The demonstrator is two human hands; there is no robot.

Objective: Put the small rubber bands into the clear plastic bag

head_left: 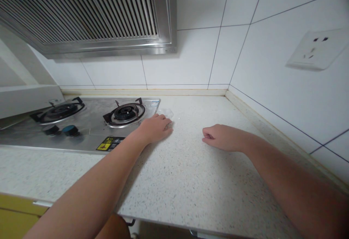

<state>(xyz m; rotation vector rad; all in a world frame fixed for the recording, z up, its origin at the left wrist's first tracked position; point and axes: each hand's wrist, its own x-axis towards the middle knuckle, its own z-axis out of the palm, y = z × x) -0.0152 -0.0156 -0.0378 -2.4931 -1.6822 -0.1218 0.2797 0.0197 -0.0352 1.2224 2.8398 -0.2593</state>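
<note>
My left hand [156, 129] rests at the counter beside the right end of the gas stove [89, 137], its fingers curled under. A clear, crumpled-looking thing [167, 113] lies just behind those fingers; it is too faint to name. Something small and greyish shows between the thumb and fingers, but I cannot make out what it is. To the right, my right hand [222, 137] is closed in a loose fist low over the speckled white counter [174, 180]. Nothing shows in its curled fingers.
Two burners, the nearer burner [127, 112] and a farther-left burner [61, 111], carry black pan supports. Above hangs a metal range hood [166, 13]. A wall socket [317, 50] sits on the right tiled wall. Yellow cabinet fronts [19, 213] lie below the counter edge.
</note>
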